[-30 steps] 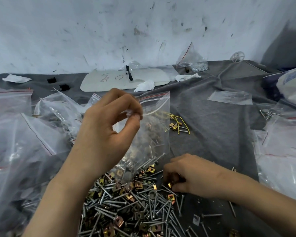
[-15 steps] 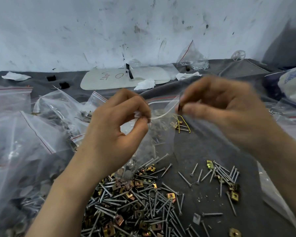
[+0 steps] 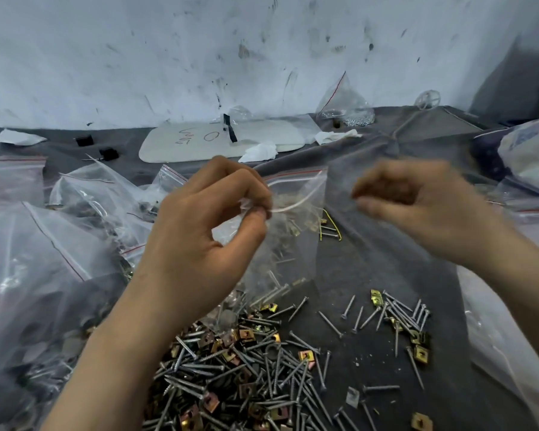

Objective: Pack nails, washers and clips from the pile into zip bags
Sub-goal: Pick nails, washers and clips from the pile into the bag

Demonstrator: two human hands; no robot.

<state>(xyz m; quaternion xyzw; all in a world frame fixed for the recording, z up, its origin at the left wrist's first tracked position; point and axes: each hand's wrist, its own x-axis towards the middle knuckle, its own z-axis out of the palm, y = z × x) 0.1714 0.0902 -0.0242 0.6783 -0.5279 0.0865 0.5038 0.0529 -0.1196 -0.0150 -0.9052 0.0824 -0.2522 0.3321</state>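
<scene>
My left hand [image 3: 199, 237] pinches the rim of a clear zip bag [image 3: 293, 244] between thumb and fingers and holds it up with the mouth open. Some nails and brass clips show inside the bag. Its bottom hangs over the pile [image 3: 246, 368] of grey nails, brass clips and washers on the dark cloth. My right hand [image 3: 423, 209] is blurred, to the right of the bag's mouth and apart from it, fingers loosely curled with nothing seen in them. A smaller group of nails and clips [image 3: 399, 315] lies to the right of the pile.
Filled zip bags [image 3: 44, 244] crowd the left side, and more clear bags [image 3: 511, 353] lie along the right. A white board [image 3: 199, 141], tissues and a standing bag [image 3: 343, 104] sit by the wall. A yellow wire piece [image 3: 330, 225] lies behind the held bag.
My right hand rose from the pile to the bag's mouth, then drew away to the right. My left hand kept its pinch on the bag's rim.
</scene>
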